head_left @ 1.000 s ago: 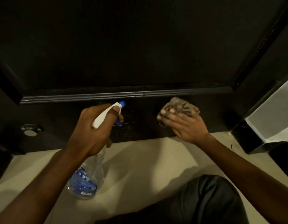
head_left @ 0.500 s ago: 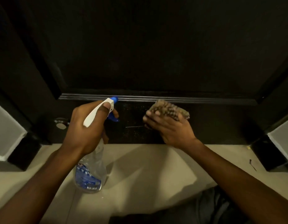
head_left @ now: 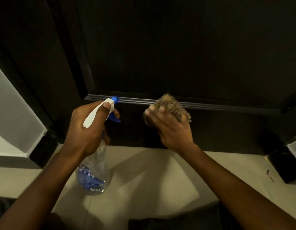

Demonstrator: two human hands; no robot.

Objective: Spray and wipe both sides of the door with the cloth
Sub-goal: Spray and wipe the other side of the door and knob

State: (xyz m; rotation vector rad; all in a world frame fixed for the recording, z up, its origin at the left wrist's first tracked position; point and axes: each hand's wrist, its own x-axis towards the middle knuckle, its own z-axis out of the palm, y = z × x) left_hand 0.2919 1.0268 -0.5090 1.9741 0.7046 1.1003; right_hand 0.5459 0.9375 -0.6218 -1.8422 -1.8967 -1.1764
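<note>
You're working the door's [head_left: 177,55] bottom rail at 12 o'clock. Your left hand [head_left: 84,130] grips the spray bottle [head_left: 94,176]. At its 3 o'clock, your right hand [head_left: 172,130] clutches the cloth [head_left: 170,105] against the rail. Likely next: spray, then wipe sideways.

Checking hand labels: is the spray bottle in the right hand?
No, the left hand grips the spray bottle, while the right hand holds the cloth.

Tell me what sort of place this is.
Likely an indoor doorway, seen low down: a dark panelled door, a pale tiled floor at its foot, and a light wall with dark skirting on the left.
</note>
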